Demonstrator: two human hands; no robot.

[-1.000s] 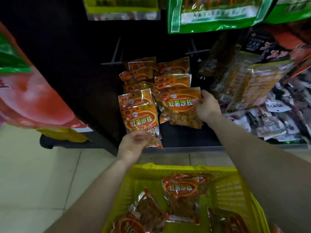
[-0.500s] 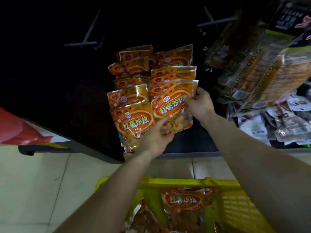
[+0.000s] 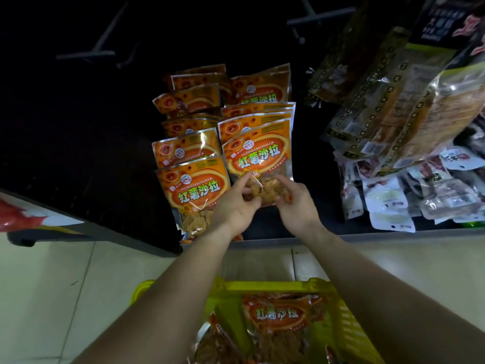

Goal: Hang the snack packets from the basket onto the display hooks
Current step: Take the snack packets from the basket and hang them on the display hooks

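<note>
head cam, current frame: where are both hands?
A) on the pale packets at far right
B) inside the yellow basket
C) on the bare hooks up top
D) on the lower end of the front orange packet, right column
D: the left hand and the right hand both pinch the clear lower end of the front orange packet in the right column, well above the yellow basket.

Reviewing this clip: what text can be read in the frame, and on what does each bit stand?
"HONGSHUSHALA": front right packet, arched above the large characters.
"红薯沙拉": same packet, large characters.
Both texts again: front left packet.
"红薯沙拉": basket packet, blurred yet legible.
Round badges, black packets, white packets: too small or blurred.
</note>
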